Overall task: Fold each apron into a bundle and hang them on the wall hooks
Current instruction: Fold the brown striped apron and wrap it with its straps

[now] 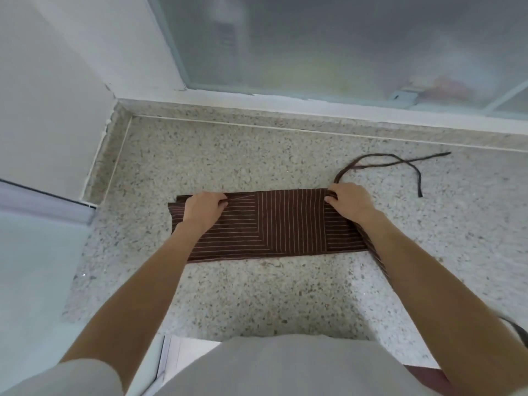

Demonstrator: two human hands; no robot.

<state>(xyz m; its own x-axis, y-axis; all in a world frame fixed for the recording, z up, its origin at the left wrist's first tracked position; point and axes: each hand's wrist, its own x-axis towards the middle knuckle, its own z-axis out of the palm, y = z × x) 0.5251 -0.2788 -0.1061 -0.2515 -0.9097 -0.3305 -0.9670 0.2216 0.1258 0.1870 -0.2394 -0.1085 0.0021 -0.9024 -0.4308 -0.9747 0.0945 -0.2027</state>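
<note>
Head view, looking down at the work surface. I see a brown apron with thin pale pinstripes (274, 224), folded into a long flat band, lying on a speckled beige-and-grey stone countertop (257, 295) roughly midway between its near edge and the back wall. The stripes run in different directions on separate panels of the band, which marks where the layers overlap. My left hand (204, 208) rests on the left end of the band with its fingers curled, pinching a fold of cloth at the far edge. My right hand (353, 201) sits at the far right corner, fingers bent and grasping the cloth where the ties leave the apron. From that corner two thin dark brown apron ties (400, 164) trail across the counter toward the far right, crossing each other once; one ends in a short downward hook. A further strip of the same striped cloth (377, 252) passes under my right forearm toward the near edge of the counter. Behind the counter stands a frosted glass window in a pale frame (343, 44); a white wall (57, 81) closes the left side. A light grey garment (285, 367) fills the bottom of the view.
</note>
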